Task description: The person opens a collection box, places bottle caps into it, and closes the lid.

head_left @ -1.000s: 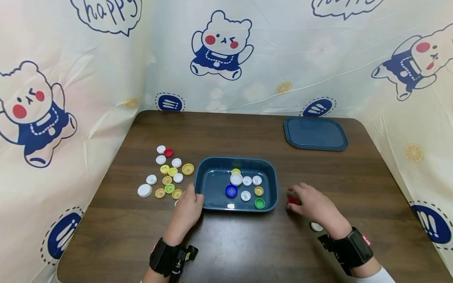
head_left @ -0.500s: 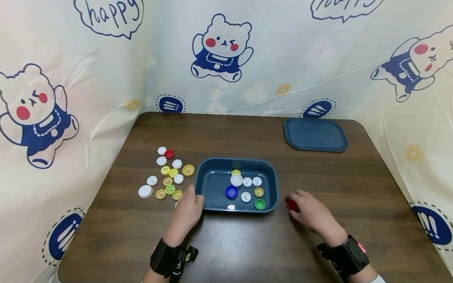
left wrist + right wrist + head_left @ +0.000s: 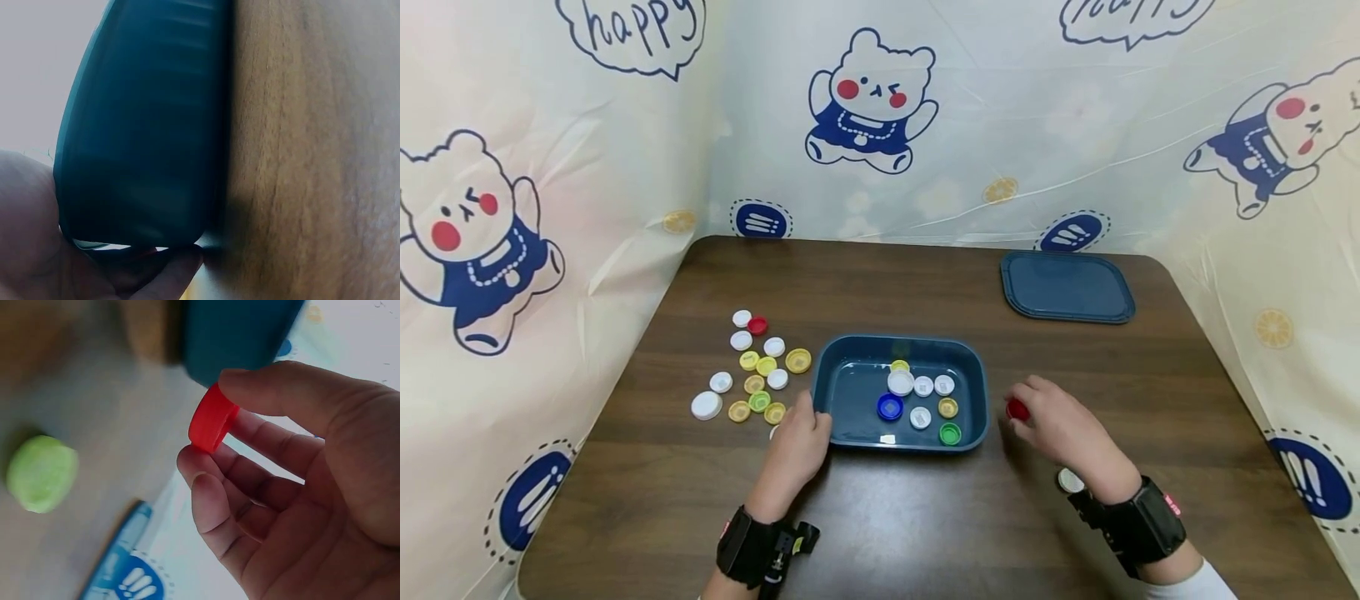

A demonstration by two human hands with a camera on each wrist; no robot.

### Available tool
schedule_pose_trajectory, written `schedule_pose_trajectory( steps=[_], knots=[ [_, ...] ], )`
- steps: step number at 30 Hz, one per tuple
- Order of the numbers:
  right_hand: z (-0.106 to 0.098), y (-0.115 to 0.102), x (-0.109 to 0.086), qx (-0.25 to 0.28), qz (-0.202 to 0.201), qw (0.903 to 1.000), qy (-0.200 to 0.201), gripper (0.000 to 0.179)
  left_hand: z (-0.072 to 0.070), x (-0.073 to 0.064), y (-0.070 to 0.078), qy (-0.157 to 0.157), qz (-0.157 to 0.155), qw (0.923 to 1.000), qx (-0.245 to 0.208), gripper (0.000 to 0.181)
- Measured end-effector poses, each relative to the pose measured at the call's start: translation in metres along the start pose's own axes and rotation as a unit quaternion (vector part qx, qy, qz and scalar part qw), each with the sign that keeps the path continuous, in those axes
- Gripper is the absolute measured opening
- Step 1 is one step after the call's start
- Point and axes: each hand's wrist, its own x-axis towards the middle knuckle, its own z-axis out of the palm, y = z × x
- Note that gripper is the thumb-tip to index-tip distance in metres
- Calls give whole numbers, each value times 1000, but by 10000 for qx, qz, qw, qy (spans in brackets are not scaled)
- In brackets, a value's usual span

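In the head view, the right hand [image 3: 1063,425] pinches a red plastic bottle cap [image 3: 1017,409], just right of the dark-blue rectangular tray [image 3: 857,387]. A second ago the fingers were only closing over that cap; it now appears lifted, so I judge the pick-up achieved, with the cap not yet inside the tray. The left hand [image 3: 801,442] has stayed at the tray's near-left corner; loose caps [image 3: 706,405] spread left of it, and a white cap [image 3: 1070,481] lies beside the right wrist.

In the left wrist view, the left hand grips the tray's end, its fingertips partly hidden.

In the right wrist view, the red cap is tilted between thumb and fingertips, remaining fingers curled loosely.
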Motion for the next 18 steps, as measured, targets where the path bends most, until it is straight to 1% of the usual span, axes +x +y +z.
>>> schedule_pose_trajectory(
  steps=[4,9,14,18],
  knots=[
    [-12,-9,10,-38,-173,9998,79,30,-1,0,-1,-36,-12,10000,-11,31],
    [-23,-27,25,106,-248,9996,-112,29,-1,0,-1,-35,-27,10000,-31,31],
    [-27,-46,41,232,-285,9989,-293,31,-1,0,-2,-44,-36,10000,-4,30],
    [-25,-60,52,157,-484,9982,-329,30,0,0,-2,-26,-11,10000,-55,25]
  ],
)
